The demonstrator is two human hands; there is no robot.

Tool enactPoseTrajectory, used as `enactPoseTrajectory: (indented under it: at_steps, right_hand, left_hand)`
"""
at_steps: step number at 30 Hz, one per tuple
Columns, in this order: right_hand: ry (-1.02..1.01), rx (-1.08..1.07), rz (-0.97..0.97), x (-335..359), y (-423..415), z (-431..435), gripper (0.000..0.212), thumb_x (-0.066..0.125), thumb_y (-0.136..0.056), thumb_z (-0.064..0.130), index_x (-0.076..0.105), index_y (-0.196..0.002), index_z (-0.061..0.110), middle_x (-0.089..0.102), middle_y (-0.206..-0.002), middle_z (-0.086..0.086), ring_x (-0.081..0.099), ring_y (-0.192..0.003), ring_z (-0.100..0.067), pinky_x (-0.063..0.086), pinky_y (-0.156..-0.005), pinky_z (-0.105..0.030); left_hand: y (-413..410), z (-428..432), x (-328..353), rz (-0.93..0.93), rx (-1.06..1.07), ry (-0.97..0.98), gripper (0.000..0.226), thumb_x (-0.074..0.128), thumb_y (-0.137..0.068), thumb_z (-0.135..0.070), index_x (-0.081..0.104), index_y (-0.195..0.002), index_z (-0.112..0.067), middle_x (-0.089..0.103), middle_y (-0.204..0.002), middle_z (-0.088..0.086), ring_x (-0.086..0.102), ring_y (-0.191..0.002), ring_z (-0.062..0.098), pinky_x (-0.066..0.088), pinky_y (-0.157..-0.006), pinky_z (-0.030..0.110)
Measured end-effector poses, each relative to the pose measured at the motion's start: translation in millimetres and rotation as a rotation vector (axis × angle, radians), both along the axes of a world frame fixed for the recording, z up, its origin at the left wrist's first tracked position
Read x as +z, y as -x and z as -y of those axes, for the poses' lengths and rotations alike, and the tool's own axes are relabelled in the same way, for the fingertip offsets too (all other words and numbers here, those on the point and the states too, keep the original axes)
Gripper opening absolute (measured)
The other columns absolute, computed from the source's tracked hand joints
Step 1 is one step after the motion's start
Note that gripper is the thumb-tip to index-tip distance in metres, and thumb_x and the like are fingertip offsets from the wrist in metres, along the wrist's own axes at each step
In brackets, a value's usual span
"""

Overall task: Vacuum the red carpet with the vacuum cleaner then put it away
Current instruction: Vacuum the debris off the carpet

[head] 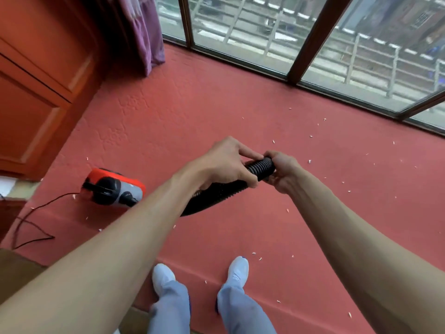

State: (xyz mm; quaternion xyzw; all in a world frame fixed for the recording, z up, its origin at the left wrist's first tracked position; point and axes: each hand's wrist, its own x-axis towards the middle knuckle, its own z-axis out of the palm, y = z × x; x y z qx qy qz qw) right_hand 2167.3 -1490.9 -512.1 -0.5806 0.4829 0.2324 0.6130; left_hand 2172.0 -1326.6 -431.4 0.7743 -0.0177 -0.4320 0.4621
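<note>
A red, grey and black vacuum cleaner (113, 188) lies on the red carpet (204, 112) at the left. Its black ribbed hose (216, 191) runs up from behind my left forearm to the middle of the view. My left hand (226, 162) grips the hose from above. My right hand (281, 171) is curled round the hose's free end, right next to the left hand. Several small white scraps (310, 161) are scattered over the carpet, mostly at the right and near my feet.
A wooden cabinet (41, 75) stands at the left, with a purple curtain (142, 27) beside it. A large window (301, 37) runs along the far edge of the carpet. The vacuum's black cord (31, 220) trails left. My white shoes (199, 273) stand at the carpet's near edge.
</note>
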Motion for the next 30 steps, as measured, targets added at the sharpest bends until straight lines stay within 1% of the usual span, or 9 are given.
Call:
enactPoseTrajectory:
  at_steps: [3, 9, 12, 14, 18, 20, 23, 26, 30]
  right_hand:
    - [-0.038, -0.024, -0.020, 27.1, -25.1, 9.8, 0.011, 0.060, -0.089, 0.018, 0.056, -0.084, 0.009, 0.058, -0.078, -0.012, 0.060, -0.058, -0.022, 0.055, -0.042, -0.026]
    - [0.079, 0.088, 0.004, 20.3, -73.4, 4.9, 0.016, 0.063, -0.083, 0.013, 0.061, -0.098, 0.008, 0.061, -0.079, -0.008, 0.059, -0.062, -0.017, 0.052, -0.045, -0.021]
    - [0.222, 0.122, 0.003, -5.3, -80.1, -13.3, 0.028, 0.068, -0.078, 0.008, 0.064, -0.104, -0.002, 0.060, -0.080, -0.009, 0.060, -0.069, -0.021, 0.050, -0.060, -0.030]
    - [0.268, 0.104, -0.024, -24.0, -80.8, -22.4, 0.028, 0.069, -0.078, 0.007, 0.065, -0.101, -0.008, 0.061, -0.085, -0.014, 0.060, -0.075, -0.026, 0.049, -0.069, -0.036]
    - [0.325, 0.143, -0.055, -57.4, -92.0, -40.6, 0.010, 0.069, -0.081, 0.012, 0.065, -0.072, 0.008, 0.060, -0.075, -0.008, 0.055, -0.074, -0.025, 0.043, -0.065, -0.030]
    - [0.328, 0.146, -0.069, -73.5, -94.1, -49.0, 0.006, 0.069, -0.081, 0.013, 0.069, -0.082, 0.007, 0.062, -0.076, -0.007, 0.055, -0.074, -0.024, 0.042, -0.061, -0.027]
    - [0.296, 0.132, -0.135, -98.6, -89.1, -57.4, 0.027, 0.069, -0.080, 0.015, 0.072, -0.103, 0.003, 0.068, -0.090, -0.012, 0.059, -0.078, -0.025, 0.045, -0.067, -0.029]
    - [0.247, 0.123, -0.204, -120.3, -84.0, -62.4, 0.029, 0.071, -0.079, 0.017, 0.072, -0.105, 0.004, 0.069, -0.089, -0.011, 0.061, -0.080, -0.026, 0.048, -0.070, -0.030]
    - [0.214, 0.130, -0.293, -135.9, -84.6, -64.3, 0.026, 0.072, -0.079, 0.017, 0.073, -0.103, 0.008, 0.069, -0.089, -0.011, 0.065, -0.081, -0.028, 0.052, -0.070, -0.032]
  left_hand:
    - [-20.2, 5.7, 20.5, 0.028, 0.051, 0.036, 0.064, 0.086, -0.050, -0.018, 0.074, -0.110, -0.034, 0.079, -0.084, 0.005, 0.075, -0.089, 0.028, 0.061, -0.083, 0.048]
    - [-30.6, 0.7, -1.8, -0.026, 0.321, 0.172, 0.057, 0.085, -0.063, -0.002, 0.075, -0.115, -0.024, 0.075, -0.083, 0.011, 0.063, -0.061, 0.016, 0.054, -0.065, 0.029]
    - [-29.8, -12.5, -33.7, -0.168, 0.385, 0.190, 0.057, 0.085, -0.065, -0.001, 0.075, -0.116, -0.025, 0.072, -0.078, 0.007, 0.063, -0.060, 0.018, 0.052, -0.063, 0.029]
    - [-38.1, -23.7, -51.3, -0.228, 0.373, 0.173, 0.056, 0.085, -0.063, -0.007, 0.075, -0.113, -0.029, 0.073, -0.081, 0.006, 0.064, -0.061, 0.019, 0.052, -0.062, 0.030]
    - [-63.0, -44.1, -78.7, -0.278, 0.286, 0.102, 0.054, 0.085, -0.063, -0.014, 0.074, -0.113, -0.032, 0.072, -0.077, 0.002, 0.069, -0.065, 0.018, 0.060, -0.068, 0.034]
    - [-73.1, -51.3, -91.2, -0.285, 0.229, 0.059, 0.056, 0.086, -0.062, -0.017, 0.073, -0.114, -0.033, 0.074, -0.077, 0.002, 0.070, -0.067, 0.018, 0.062, -0.072, 0.035]
    - [-82.0, -58.4, -107.6, -0.310, 0.168, 0.007, 0.057, 0.086, -0.063, -0.019, 0.072, -0.116, -0.033, 0.076, -0.083, 0.004, 0.070, -0.067, 0.017, 0.060, -0.067, 0.029]
    - [-89.0, -61.9, -118.1, -0.346, 0.106, -0.030, 0.057, 0.087, -0.065, -0.018, 0.070, -0.118, -0.028, 0.075, -0.086, 0.007, 0.068, -0.067, 0.018, 0.059, -0.068, 0.029]
    - [-104.1, -63.7, -123.2, -0.425, 0.026, -0.037, 0.054, 0.086, -0.070, -0.010, 0.064, -0.119, -0.018, 0.069, -0.072, 0.004, 0.065, -0.057, 0.015, 0.052, -0.051, 0.023]
